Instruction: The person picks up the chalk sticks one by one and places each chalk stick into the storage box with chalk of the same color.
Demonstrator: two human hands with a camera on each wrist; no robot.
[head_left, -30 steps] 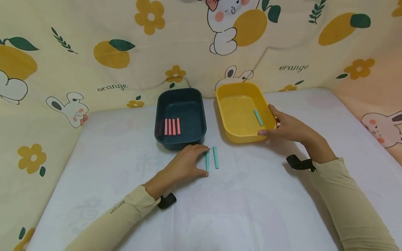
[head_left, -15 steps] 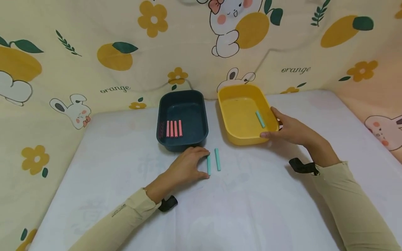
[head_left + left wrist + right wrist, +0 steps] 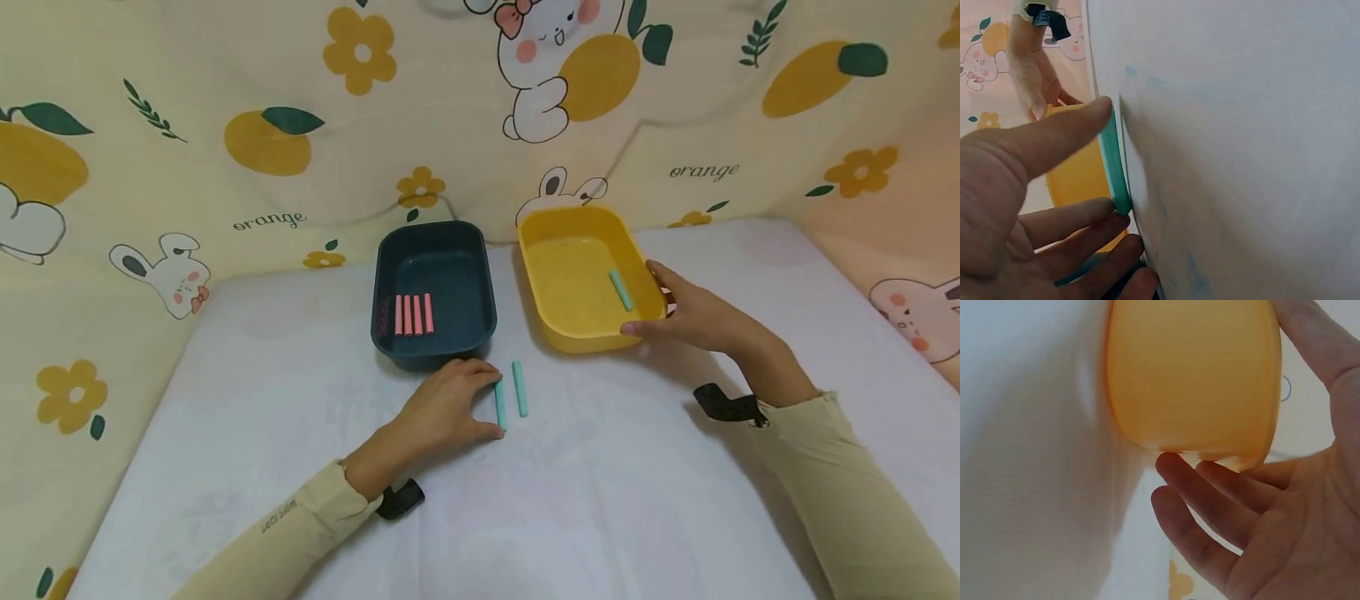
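Left hand on a teal stick, right hand on the yellow tray.

Head view: the left hand (image 3: 442,408) pinches the near teal stick (image 3: 499,406) between thumb and forefinger on the white table (image 3: 600,500), just in front of the dark blue tray (image 3: 480,275); a second teal stick (image 3: 519,388) lies just beside it, untouched. The right hand (image 3: 693,317) grips the right wall of the yellow tray (image 3: 562,333), which holds a third teal stick (image 3: 620,290). Four pink sticks (image 3: 413,314) lie side by side in the dark blue tray. Left wrist view: thumb and fingers (image 3: 1072,215) close on the near teal stick's (image 3: 1113,162) two ends against the table. Right wrist view: the right hand's (image 3: 1285,506) thumb and fingers curl round the yellow tray's (image 3: 1191,375) corner.
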